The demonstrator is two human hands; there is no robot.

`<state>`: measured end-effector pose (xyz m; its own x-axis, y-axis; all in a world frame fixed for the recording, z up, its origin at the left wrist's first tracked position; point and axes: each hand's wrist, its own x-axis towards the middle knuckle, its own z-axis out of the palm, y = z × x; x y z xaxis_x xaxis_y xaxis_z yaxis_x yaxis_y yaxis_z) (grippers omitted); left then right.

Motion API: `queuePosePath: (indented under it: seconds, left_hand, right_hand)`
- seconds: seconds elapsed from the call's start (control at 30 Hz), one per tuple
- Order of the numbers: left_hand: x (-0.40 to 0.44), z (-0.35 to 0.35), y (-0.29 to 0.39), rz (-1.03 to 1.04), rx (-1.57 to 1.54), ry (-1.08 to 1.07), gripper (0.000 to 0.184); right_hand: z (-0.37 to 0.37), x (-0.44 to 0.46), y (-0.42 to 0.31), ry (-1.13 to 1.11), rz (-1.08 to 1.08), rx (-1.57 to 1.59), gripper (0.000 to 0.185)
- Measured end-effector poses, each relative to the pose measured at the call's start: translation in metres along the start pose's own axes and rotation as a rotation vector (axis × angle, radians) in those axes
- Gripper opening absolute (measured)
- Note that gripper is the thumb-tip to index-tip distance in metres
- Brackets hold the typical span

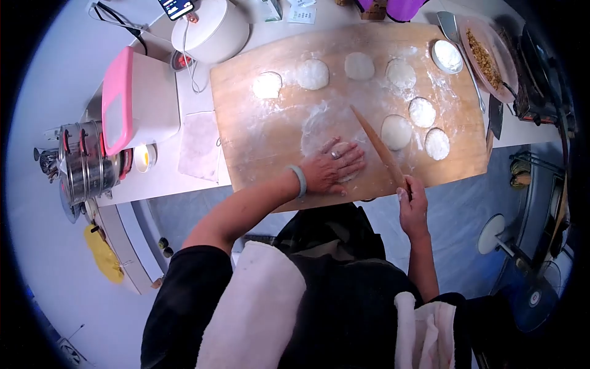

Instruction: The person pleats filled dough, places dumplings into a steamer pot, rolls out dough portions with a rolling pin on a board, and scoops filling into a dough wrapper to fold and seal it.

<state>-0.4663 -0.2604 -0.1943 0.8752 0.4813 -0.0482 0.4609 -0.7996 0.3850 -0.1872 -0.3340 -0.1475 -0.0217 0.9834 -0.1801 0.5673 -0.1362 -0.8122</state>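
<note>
My left hand lies flat on a piece of dough, fingers stretched out, covering most of it. A ring and a pale bracelet are on this hand and wrist. In my right hand is a tapered wooden rolling pin, gripped at its near end, its far tip pointing up and left over the board. Right of the pin lies a flattened dough round. Several more floury rounds, such as this one, are spread along the far and right parts of the wooden board.
A bowl of flour stands at the board's right corner, near a metal spatula and a pink bowl of crumbly filling. A pink-lidded bin, a cloth and a steel steamer pot are on the left.
</note>
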Motion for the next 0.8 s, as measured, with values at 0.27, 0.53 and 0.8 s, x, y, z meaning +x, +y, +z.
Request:
queuePosePath:
  seconds: [0.27,0.53,0.8]
  left_hand:
    - [-0.002,-0.008,0.013,-0.092,0.001,0.006,0.088]
    - [-0.009,-0.006,0.012,-0.149,0.032,0.072,0.09]
    - [-0.052,-0.012,-0.006,-0.505,-0.018,0.227,0.091]
  right_hand:
    - [-0.004,0.0,-0.005,0.042,0.006,0.033,0.026]
    - [0.01,0.007,0.005,0.08,-0.165,-0.126,0.028]
    - [0.056,0.026,-0.004,0.062,-0.51,-0.5,0.03]
